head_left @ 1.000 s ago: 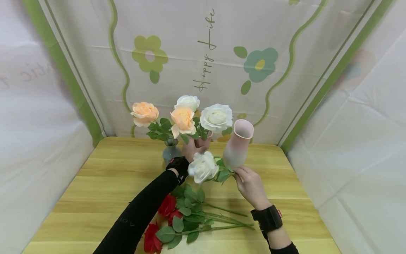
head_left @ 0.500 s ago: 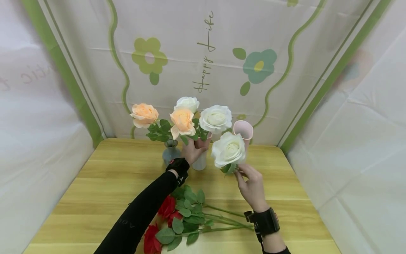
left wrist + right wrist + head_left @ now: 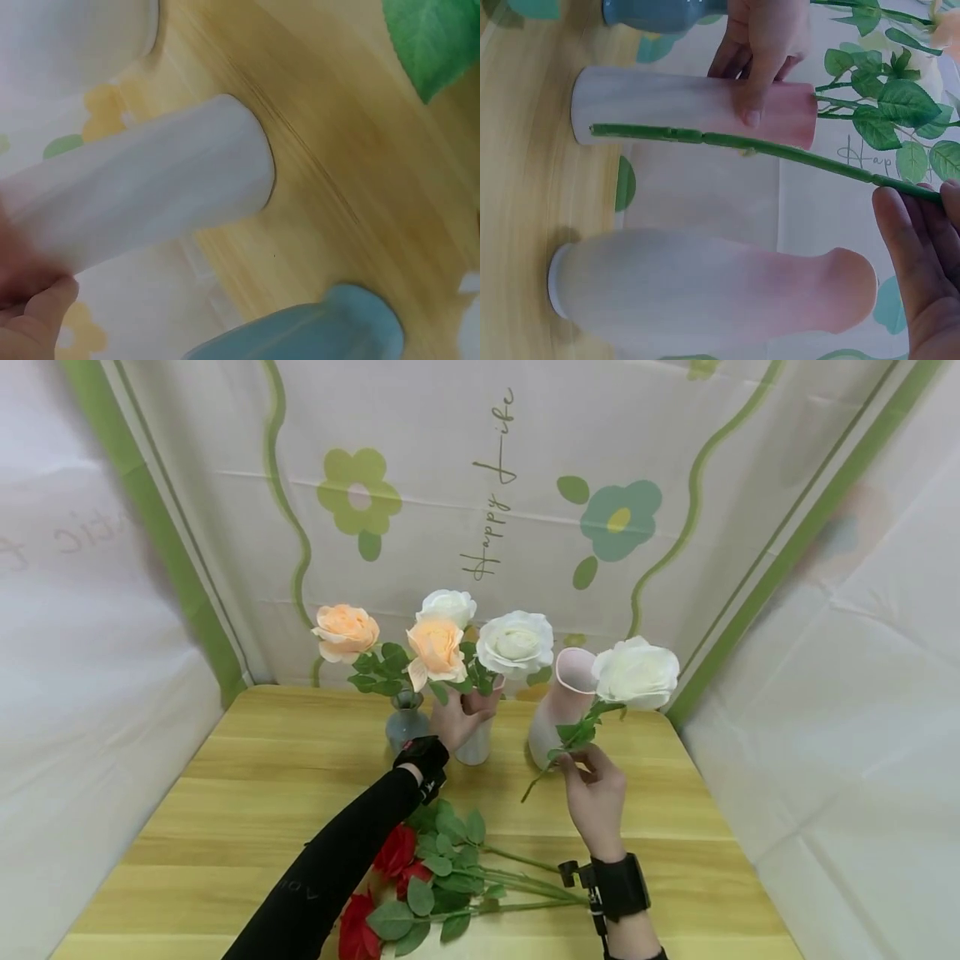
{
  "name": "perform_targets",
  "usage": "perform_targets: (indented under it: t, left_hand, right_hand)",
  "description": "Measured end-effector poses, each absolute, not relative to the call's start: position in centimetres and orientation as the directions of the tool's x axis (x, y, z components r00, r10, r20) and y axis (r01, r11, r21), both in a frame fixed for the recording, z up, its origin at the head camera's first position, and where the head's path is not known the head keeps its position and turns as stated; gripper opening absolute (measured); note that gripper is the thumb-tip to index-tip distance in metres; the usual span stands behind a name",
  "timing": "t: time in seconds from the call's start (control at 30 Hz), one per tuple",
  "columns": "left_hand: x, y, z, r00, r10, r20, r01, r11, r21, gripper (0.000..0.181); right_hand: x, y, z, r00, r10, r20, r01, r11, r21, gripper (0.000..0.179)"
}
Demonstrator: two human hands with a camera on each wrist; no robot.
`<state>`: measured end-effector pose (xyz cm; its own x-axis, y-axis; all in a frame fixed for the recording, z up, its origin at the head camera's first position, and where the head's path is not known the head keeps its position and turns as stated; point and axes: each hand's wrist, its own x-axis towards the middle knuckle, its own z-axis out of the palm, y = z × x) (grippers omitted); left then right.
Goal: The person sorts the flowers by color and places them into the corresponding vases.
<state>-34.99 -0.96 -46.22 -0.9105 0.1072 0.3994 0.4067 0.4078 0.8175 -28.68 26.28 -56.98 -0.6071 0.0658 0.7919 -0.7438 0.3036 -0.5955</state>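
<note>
My left hand (image 3: 455, 718) grips a straight pink-and-white vase (image 3: 652, 101) near its top, thumb across the front in the right wrist view. The vase stands upright on the table, with leafy stems coming out of its mouth. My right hand (image 3: 600, 797) pinches the green stem (image 3: 780, 152) of a white rose (image 3: 636, 672) between thumb and fingers. The bloom tilts up and to the right, and the stem's cut end points down to the left. Just behind it stands a curved pink-and-white vase (image 3: 546, 727), its wide mouth partly overlapped by the bloom in the head view.
Left of the gripped vase stands a blue-grey vase (image 3: 405, 728). Above these two vases rise peach roses (image 3: 345, 632) and white roses (image 3: 516, 643). Several red roses (image 3: 358, 927) with long stems lie at the front of the wooden table (image 3: 225, 793). Printed fabric walls (image 3: 247, 527) surround it.
My right hand has turned the white rose from pointing left, through upright, to leaning right, stem end now low at left. My left hand stays on the straight vase.
</note>
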Motion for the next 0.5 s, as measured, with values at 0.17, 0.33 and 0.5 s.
perform_targets:
  t: [0.17,0.33,0.5]
  left_hand:
    - [-35.2,-0.7,-46.6,-0.894,0.106,0.435,0.443,0.352,0.825,0.084]
    - [-35.2,-0.6,-46.5,-0.914,0.111,0.391,0.405,0.312,0.859,0.093]
    - [-35.3,-0.6,-46.6,-0.929,0.089,0.359,0.369,0.297,0.881,0.092]
  right_hand:
    - [-24.2,23.2,-49.3,-0.668,0.090,0.739,-0.694,0.285,-0.662,0.021]
    - [-22.7,22.0,-46.7,-0.685,0.122,0.718,-0.691,0.204,-0.694,0.022]
    - [-23.2,22.3,-46.3,-0.673,0.145,0.726,-0.715,0.127,-0.688,0.024]
